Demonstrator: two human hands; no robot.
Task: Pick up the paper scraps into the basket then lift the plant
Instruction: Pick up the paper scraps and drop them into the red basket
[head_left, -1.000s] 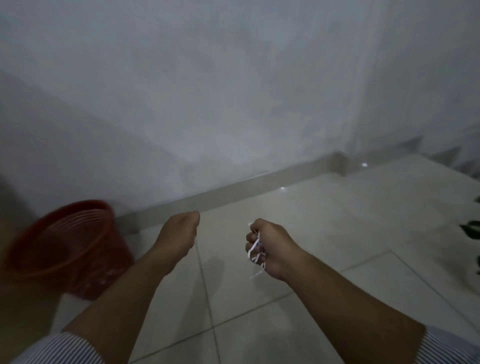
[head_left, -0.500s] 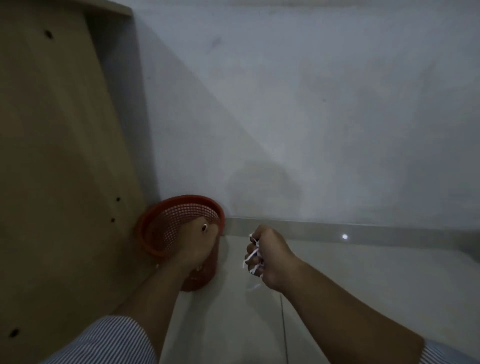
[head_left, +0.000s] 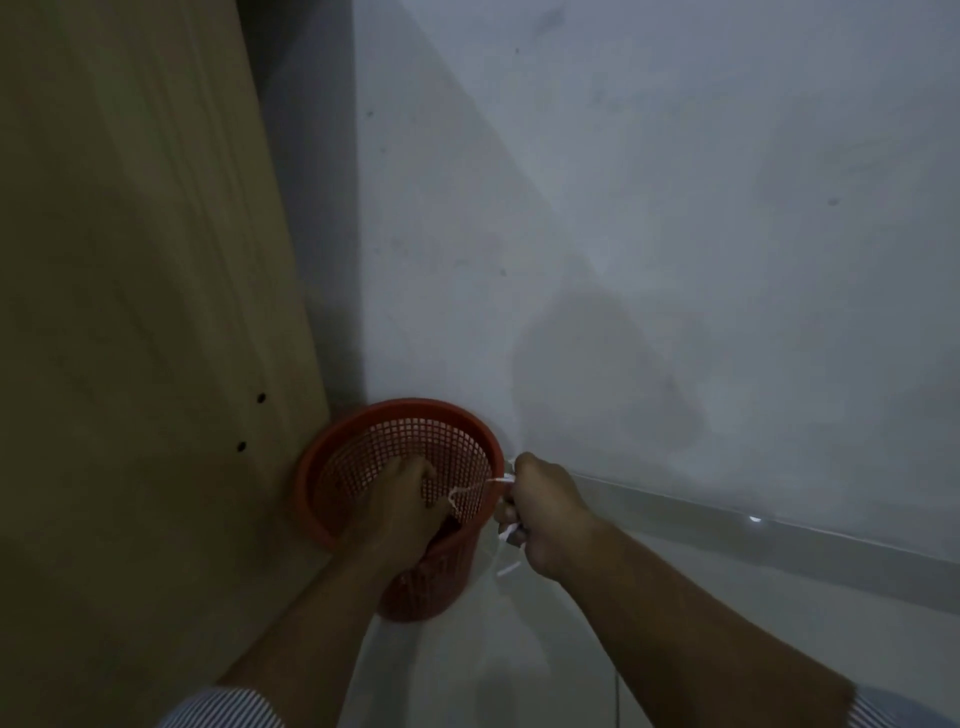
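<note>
A red mesh basket (head_left: 358, 434) stands on the floor in the corner between a wooden panel and the wall. My left hand (head_left: 400, 499) is down inside the basket's mouth, fingers curled; what it holds, if anything, is hidden. Just right of the rim, my right hand (head_left: 540, 512) is a closed fist around thin white paper scraps (head_left: 506, 540). One strip stretches from the fist over the rim toward the left hand, and others dangle below the fist. No plant appears in this view.
A tall wooden panel (head_left: 140, 338) rises on the left, touching the basket. A grey wall (head_left: 649, 234) with a pale skirting strip (head_left: 779, 540) runs behind and to the right. Tiled floor (head_left: 519, 665) lies below my arms.
The view swung left and closed in on the basket. My left hand went from the floor area down into the basket; my right fist with scraps came up beside the rim.
</note>
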